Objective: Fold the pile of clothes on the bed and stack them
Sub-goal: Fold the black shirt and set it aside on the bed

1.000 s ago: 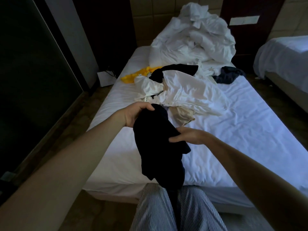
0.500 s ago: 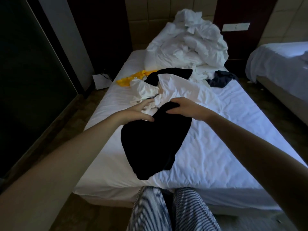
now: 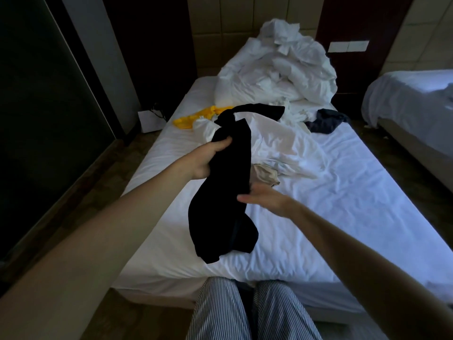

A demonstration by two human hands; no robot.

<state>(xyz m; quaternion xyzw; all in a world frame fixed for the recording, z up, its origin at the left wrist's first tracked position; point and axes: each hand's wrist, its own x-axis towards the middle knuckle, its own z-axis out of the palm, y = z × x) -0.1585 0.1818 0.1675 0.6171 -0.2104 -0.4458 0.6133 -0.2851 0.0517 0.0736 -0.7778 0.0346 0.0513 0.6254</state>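
A black garment [image 3: 220,207] hangs over the bed's near end, its lower part resting on the white sheet [image 3: 331,217]. My left hand [image 3: 208,158] grips its upper part in a fist. My right hand [image 3: 264,197] reaches to the garment's right edge with fingers stretched out, touching the cloth. Behind lies the pile: a white garment [image 3: 282,146], a beige piece [image 3: 263,174], another black garment [image 3: 257,110], a yellow one [image 3: 193,117] and a dark blue one [image 3: 326,120].
A heap of white bedding [image 3: 277,74] fills the head of the bed. A second bed [image 3: 411,101] stands to the right across a narrow floor gap. A dark glass wall [image 3: 36,106] runs along the left. My striped trousers [image 3: 245,312] touch the bed's foot.
The black garment, lying spread on the sheet half a second ago, is lifted again by my left hand. My right hand let go of its top and moved down to its right edge.
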